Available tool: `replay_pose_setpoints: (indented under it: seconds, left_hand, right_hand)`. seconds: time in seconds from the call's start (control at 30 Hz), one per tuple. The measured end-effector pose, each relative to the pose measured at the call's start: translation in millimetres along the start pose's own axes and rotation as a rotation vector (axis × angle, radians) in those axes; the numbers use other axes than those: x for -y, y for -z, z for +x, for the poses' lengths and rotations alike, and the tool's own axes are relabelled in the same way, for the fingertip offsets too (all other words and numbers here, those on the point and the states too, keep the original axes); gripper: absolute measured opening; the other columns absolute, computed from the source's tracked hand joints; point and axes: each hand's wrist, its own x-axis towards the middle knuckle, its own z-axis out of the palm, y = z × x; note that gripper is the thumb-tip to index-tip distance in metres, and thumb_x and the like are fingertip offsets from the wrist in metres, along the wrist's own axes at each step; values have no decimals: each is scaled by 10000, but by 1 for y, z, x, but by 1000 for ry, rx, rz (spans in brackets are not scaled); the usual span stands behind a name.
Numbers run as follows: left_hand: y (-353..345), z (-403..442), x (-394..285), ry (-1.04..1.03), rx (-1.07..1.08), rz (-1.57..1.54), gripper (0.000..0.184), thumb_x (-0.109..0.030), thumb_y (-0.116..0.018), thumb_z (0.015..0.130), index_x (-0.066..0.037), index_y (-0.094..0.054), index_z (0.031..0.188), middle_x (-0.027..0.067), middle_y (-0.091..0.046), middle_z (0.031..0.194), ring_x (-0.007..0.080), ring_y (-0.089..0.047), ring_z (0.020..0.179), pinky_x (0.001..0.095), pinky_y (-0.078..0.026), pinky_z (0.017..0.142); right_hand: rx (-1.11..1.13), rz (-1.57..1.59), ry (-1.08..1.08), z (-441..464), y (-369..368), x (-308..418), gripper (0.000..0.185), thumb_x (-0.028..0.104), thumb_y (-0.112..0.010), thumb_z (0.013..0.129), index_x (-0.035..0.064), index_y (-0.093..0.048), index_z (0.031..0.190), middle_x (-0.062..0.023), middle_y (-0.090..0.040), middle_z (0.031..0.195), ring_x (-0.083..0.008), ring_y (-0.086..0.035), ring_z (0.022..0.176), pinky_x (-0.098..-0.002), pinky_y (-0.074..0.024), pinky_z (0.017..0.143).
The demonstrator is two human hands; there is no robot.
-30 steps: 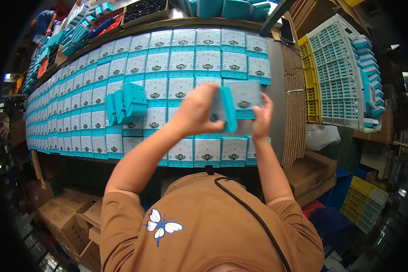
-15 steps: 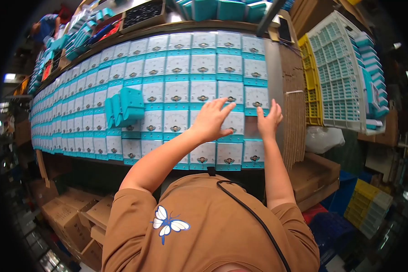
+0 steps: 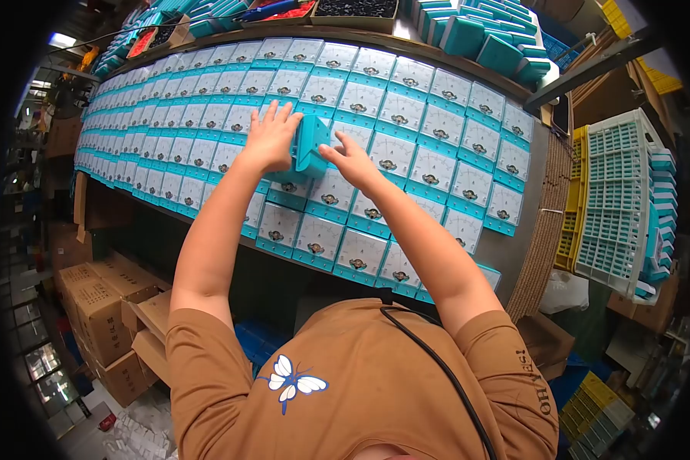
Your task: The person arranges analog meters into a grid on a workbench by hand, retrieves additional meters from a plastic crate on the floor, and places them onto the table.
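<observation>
Rows of panel meters (image 3: 423, 165) with white dial faces and teal edges cover the bench. On top of them several teal meter cases (image 3: 312, 146) stand on edge in a small group. My left hand (image 3: 272, 139) is at the left side of this group, its fingers stretched out and spread. From the right, my right hand (image 3: 351, 161) reaches in with its thumb at the group's edge and its index finger held apart. Neither hand is wrapped round a case, and the contact on the left side is partly hidden.
A white plastic crate (image 3: 613, 195) with teal cases stands right of the bench, beside a yellow crate (image 3: 571, 207). Along the back are a box of small black parts (image 3: 356, 8) and piled teal cases (image 3: 487, 38). Cardboard boxes (image 3: 103, 314) stand at lower left.
Both hands have moved left from the right end of the rows to the standing group of teal cases. The camera view has turned, so the bench looks tilted.
</observation>
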Motion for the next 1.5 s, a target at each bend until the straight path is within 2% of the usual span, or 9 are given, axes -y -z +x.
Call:
replay_pose_setpoints:
  seconds: [0.07, 0.17, 0.4, 0.5, 0.6, 0.7, 0.9, 1.13, 1.5]
  left_hand:
    - [17, -2, -7, 31, 52, -108, 1037, -104, -814, 621, -203, -347, 1542, 137, -292, 1622, 373, -190, 1522, 638, -193, 1189]
    - [14, -6, 3, 89, -1, -285, 1033, -262, -867, 649, -242, -353, 1546, 190, -277, 1616, 403, -228, 1501, 604, -245, 1178]
    - [-73, -13, 24, 122, -397, -535, 920, -388, -842, 698, -288, -427, 1512, 320, -285, 1557, 503, -301, 1432, 536, -339, 1146]
    - [-99, -11, 15, 157, -565, -564, 905, -414, -837, 694, -330, -435, 1501, 394, -280, 1511, 513, -357, 1394, 521, -419, 1086]
    - [-84, -17, -3, 331, -497, -547, 939, -389, -841, 657, -366, -424, 1498, 373, -339, 1471, 502, -500, 1273, 493, -497, 1000]
    - [-74, -16, -6, 430, -374, -599, 971, -362, -837, 634, -379, -406, 1505, 331, -403, 1427, 469, -585, 1179, 482, -527, 953]
    - [-99, 10, 18, 376, -408, -796, 937, -318, -850, 649, -313, -447, 1495, 261, -510, 1342, 393, -638, 1084, 470, -527, 945]
    - [-25, -19, -76, 40, -463, -1283, 868, -153, -824, 702, -107, -459, 1489, 145, -534, 1396, 267, -557, 1240, 381, -483, 1030]
    - [14, -54, -206, -238, -340, -1150, 893, -209, -782, 673, -187, -456, 1504, 153, -502, 1349, 302, -532, 1260, 436, -442, 1079]
  right_hand:
    - [53, 86, -112, 7, -17, 6, 1002, 578, -753, 799, -48, -366, 1479, -317, -551, 1348, -392, -560, 1267, -442, -468, 1037]
    - [-181, -361, -78, 2, -36, 18, 1061, 606, -774, 755, -58, -357, 1470, -301, -577, 1305, -401, -590, 1217, -449, -494, 1006]
    - [-300, -239, -88, -5, -14, 29, 626, 352, -660, 861, -25, -492, 1331, -239, -652, 1209, -345, -616, 1167, -440, -493, 945]
    - [-476, 121, 199, -44, 29, -11, 521, 240, -586, 878, -31, -475, 1308, -246, -664, 1061, -312, -657, 1009, -395, -502, 890]
    - [-487, 261, 237, -159, 106, -14, 484, 249, -495, 987, 18, -397, 1400, -76, -578, 1002, -105, -514, 854, -296, -464, 784]
    - [-850, 78, 298, -249, 174, -70, 397, 224, -446, 1014, -2, -489, 1337, -109, -577, 1160, -152, -556, 1030, -312, -462, 927]
    - [-1027, 151, -135, -320, 223, -133, 417, 290, -494, 1031, -11, -518, 1319, -156, -598, 1240, -218, -560, 1158, -358, -443, 1004]
    - [-1058, -495, -84, -297, 215, -183, 535, 447, -551, 1000, 53, -517, 1360, -205, -623, 1191, -360, -539, 1080, -444, -367, 1045]
    - [-993, -417, -94, -312, 211, -182, 704, 460, -618, 958, 53, -362, 1471, -252, -567, 1294, -393, -559, 1198, -477, -466, 966]
